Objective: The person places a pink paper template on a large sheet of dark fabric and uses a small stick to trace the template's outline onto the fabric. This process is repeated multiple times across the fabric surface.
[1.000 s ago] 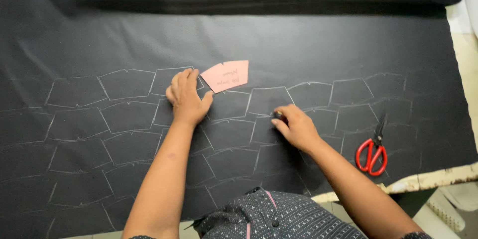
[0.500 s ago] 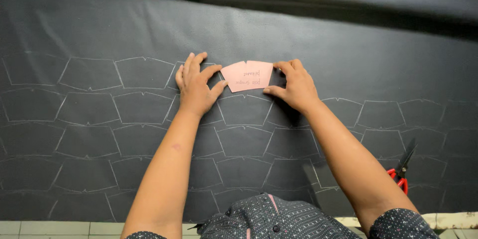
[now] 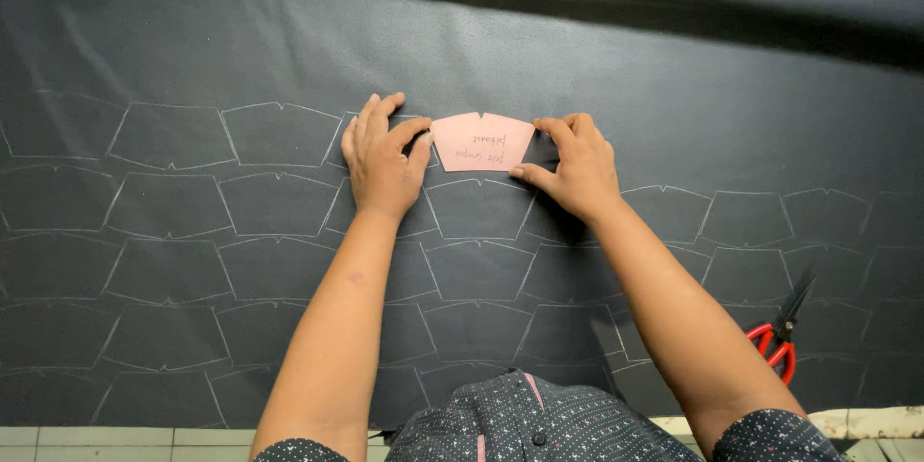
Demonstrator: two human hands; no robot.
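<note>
Now, starting at the far left, rows of chalk outlines [image 3: 168, 135] run across the black fabric [image 3: 674, 106], each one a small shield-like shape drawn in pale line, and they carry on under and past both my arms. My left hand [image 3: 382, 162] lies flat on the cloth, palm down, fingers spread and pointing away from me, gripping nothing; its thumb reaches out to the right and touches the left edge of the pink paper template [image 3: 482, 141]. That template sits between my two hands, flat on the fabric, level with the upper row of chalk shapes, with some handwriting on it that faces away from me. On its other side my right hand [image 3: 576, 168] rests with the fingers loosely curled, the fingertips pressing at the template's right edge and lower right corner; it pins the paper down rather than closing around it, so neither hand truly holds anything. Further right of that hand the chalk rows continue, and well apart from it, down beside my right forearm, lie scissors with red handles [image 3: 778, 342], blades dark against the cloth. Beyond my hands the fabric rises into a thick dark fold [image 3: 577, 0]. Nearest to me is my dotted dark shirt [image 3: 539, 423].
</note>
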